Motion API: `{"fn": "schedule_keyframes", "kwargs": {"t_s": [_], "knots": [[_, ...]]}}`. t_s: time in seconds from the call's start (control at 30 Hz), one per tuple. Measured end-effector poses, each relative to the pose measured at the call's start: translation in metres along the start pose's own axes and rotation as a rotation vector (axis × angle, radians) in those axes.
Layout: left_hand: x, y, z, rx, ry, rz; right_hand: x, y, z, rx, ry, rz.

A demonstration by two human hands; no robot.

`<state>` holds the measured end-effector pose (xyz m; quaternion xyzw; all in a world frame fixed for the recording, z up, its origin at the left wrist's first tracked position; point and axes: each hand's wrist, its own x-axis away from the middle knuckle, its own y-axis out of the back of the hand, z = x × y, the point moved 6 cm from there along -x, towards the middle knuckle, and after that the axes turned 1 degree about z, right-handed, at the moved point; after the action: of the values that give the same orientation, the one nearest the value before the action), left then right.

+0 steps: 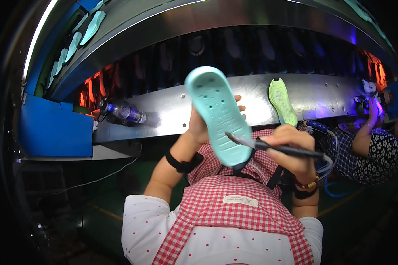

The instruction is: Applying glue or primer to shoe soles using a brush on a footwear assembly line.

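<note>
A turquoise shoe sole point(219, 104) is held up tilted before my chest, with small holes near its far end and grooves at its near end. Behind it my left hand point(198, 126) is closed round the sole, and fingertips show past its right edge. My right hand point(297, 148) grips a dark-handled brush point(247, 141). The brush's brown bristle tip lies over the grooved near part of the sole; whether it touches, I cannot tell. A yellow-green shoe sole point(282, 100) lies on the metal ledge point(252, 90), to the right of the turquoise one.
A clear bottle point(127, 113) lies on the ledge at the left, near a blue panel point(55, 126). Several turquoise soles point(92, 28) sit on the upper conveyor. Red-lit openings glow at both ends. A co-worker point(362, 150) works close by on my right, beside cables point(329, 165).
</note>
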<state>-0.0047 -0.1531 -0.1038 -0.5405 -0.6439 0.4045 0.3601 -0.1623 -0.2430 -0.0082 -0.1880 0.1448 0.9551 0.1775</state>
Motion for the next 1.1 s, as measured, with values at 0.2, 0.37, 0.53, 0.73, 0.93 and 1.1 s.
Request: {"fn": "schedule_keyframes", "kwargs": {"t_s": [0.2, 0.37, 0.53, 0.73, 0.93, 1.1], "knots": [[-0.005, -0.001, 0.028, 0.002, -0.073, -0.240, -0.004, -0.008, -0.053, -0.281, -0.323, -0.209], [-0.007, 0.005, 0.013, -0.045, -0.219, -0.326, -0.001, -0.045, -0.022, 0.382, 0.264, -0.086], [0.004, 0.005, -0.002, -0.106, -0.297, -0.155, 0.004, -0.033, 0.002, 0.225, 0.139, 0.153], [-0.003, -0.019, 0.010, -0.027, -0.395, -0.161, -0.019, -0.029, -0.010, 0.120, 0.012, -0.032], [0.004, -0.017, -0.014, -0.183, -0.513, -0.260, -0.018, -0.016, -0.011, 0.153, 0.022, -0.064], [0.008, -0.017, -0.029, -0.159, -0.516, -0.138, -0.002, -0.028, -0.003, -0.008, 0.066, 0.255]]}}
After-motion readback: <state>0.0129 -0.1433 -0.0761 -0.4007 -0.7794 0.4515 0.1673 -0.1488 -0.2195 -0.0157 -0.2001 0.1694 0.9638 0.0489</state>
